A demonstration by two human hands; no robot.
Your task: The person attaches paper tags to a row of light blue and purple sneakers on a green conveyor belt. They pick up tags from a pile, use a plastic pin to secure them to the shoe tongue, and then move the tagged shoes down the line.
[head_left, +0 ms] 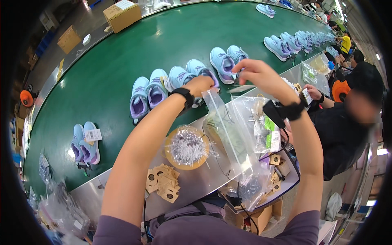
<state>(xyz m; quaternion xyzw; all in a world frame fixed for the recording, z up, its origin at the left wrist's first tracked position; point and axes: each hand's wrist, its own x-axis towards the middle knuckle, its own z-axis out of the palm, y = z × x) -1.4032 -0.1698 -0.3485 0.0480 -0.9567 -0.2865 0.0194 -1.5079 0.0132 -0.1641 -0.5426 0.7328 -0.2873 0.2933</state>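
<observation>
My left hand [199,85] is closed on the heel end of a light blue and purple sneaker [197,66], its fingertips partly hidden. Beside it on the green belt stands a matching shoe [178,75], with another pair [141,92] to the left. My right hand [265,79] is raised with bent fingers apart, by the opening of another sneaker [237,54]; I see nothing held in it. A flat whitish piece [241,89] lies below those fingers. Beneath my forearms, a round yellow-rimmed container [187,162] holds a tangle of clear plastic fasteners.
Small tan cards [165,184] lie piled on the metal ledge [204,179]. Plastic bags [228,130] cover its right part. A tagged pair [85,143] sits at left, and a row of sneakers [286,43] at far right. A co-worker [343,126] in black is close on my right.
</observation>
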